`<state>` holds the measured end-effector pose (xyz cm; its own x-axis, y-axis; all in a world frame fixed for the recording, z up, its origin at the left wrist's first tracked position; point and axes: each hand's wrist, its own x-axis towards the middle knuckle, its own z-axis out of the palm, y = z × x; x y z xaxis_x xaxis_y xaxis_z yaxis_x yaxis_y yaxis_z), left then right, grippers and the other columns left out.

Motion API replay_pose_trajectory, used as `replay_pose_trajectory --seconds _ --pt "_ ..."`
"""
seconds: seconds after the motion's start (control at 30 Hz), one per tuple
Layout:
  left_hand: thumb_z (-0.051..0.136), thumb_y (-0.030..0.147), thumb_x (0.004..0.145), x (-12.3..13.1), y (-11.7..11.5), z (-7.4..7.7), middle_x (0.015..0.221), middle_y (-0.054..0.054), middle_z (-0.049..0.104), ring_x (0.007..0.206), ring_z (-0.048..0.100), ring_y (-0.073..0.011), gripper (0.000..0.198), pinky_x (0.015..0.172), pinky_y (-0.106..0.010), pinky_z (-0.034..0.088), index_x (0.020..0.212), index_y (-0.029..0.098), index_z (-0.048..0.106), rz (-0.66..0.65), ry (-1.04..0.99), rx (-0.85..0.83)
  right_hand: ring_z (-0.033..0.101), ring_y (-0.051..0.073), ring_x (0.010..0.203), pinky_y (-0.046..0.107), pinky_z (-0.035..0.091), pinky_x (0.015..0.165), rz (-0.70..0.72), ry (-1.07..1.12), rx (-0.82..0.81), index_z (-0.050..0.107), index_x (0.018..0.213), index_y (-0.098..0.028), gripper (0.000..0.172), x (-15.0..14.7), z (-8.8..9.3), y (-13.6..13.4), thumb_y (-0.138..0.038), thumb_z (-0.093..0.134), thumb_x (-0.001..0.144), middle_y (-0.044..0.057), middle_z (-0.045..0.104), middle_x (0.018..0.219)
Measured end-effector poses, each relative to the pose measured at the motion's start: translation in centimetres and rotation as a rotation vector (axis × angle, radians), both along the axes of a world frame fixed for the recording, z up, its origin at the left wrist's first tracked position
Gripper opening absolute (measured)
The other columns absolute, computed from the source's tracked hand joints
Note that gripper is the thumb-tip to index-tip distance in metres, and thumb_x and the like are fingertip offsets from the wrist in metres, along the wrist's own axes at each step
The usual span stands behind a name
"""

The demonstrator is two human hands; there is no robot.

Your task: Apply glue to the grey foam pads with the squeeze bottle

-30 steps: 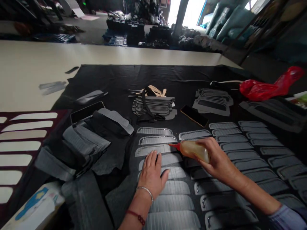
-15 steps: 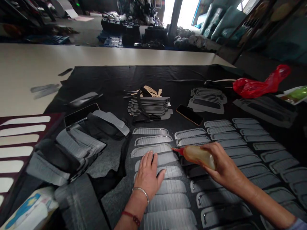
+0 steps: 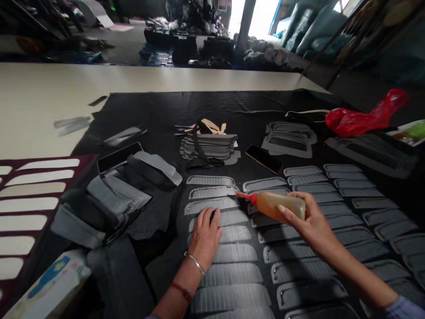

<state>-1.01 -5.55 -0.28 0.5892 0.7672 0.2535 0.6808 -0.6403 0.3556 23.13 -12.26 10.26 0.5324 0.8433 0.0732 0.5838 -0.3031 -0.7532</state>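
My right hand (image 3: 312,217) is wrapped round a squeeze bottle (image 3: 279,204) of amber liquid with a red nozzle (image 3: 247,196). The bottle lies nearly level, and its tip is at the right end of a curved grey piece (image 3: 212,192) edged with a shiny line. Whether the tip touches it I cannot tell. My left hand (image 3: 205,239) lies palm down on the grey pieces, fingers stretched out at the lower edge of another curved piece (image 3: 199,206). More flat grey pieces (image 3: 232,272) run in a column towards me, and further columns (image 3: 305,254) lie to the right.
A black sheet (image 3: 159,108) covers much of the pale table (image 3: 212,79). Stacked grey pieces (image 3: 209,146), two phones (image 3: 264,158) and a red plastic bag (image 3: 361,117) lie further back. At left are loose grey bundles (image 3: 116,195), a white packet (image 3: 49,283) and a maroon sheet (image 3: 40,230).
My right hand has turned the bottle flatter and shifted its tip slightly farther away, from the third curved piece to the second. My left hand stays on the pieces. The view has shifted slightly.
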Motion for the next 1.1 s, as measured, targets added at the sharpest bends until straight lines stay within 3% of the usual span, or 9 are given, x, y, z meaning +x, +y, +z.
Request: replay_pose_trajectory --seconds 0.2,0.37,0.53,1.1 --pt "0.055 0.018 0.083 -0.2 -1.7 0.9 0.118 -0.013 0.054 0.111 0.048 -0.0274 0.033 0.092 -0.047 0.045 0.115 0.014 0.052 0.019 0.054 0.118 0.057 0.016 0.065 0.028 0.05 0.052 0.151 -0.086 -0.009 0.047 0.097 -0.023 0.035 -1.7 0.7 -0.3 -0.047 0.06 0.075 0.004 0.056 0.085" --pt "0.054 0.023 0.083 0.0 -4.4 1.3 0.123 -0.014 0.052 0.117 0.046 -0.0281 0.04 0.092 -0.045 0.046 0.121 0.012 0.048 0.045 0.059 -0.008 0.058 0.019 0.075 0.031 0.052 0.06 0.386 -0.218 0.036 0.046 0.101 -0.023 0.029 -4.6 0.1 0.7 -0.04 0.056 0.08 0.005 0.055 0.09" --pt "0.056 0.03 0.081 0.1 -5.2 0.9 0.132 -0.017 0.045 0.124 0.039 -0.0307 0.051 0.096 -0.047 0.043 0.126 0.01 0.042 0.068 0.048 -0.116 0.057 0.021 0.081 0.033 0.051 0.065 0.557 -0.263 0.054 0.044 0.106 -0.023 0.029 -6.6 -0.5 1.8 -0.034 0.056 0.082 0.007 0.054 0.093" --pt "0.053 0.032 0.083 0.0 -4.9 0.6 0.112 -0.012 0.057 0.113 0.048 -0.0272 0.04 0.095 -0.046 0.044 0.119 0.015 0.05 0.081 -0.015 -0.168 0.054 0.022 0.085 0.035 0.049 0.068 0.72 -0.281 0.075 0.042 0.107 -0.022 0.03 -9.5 -1.2 4.0 -0.03 0.056 0.082 0.008 0.053 0.093"
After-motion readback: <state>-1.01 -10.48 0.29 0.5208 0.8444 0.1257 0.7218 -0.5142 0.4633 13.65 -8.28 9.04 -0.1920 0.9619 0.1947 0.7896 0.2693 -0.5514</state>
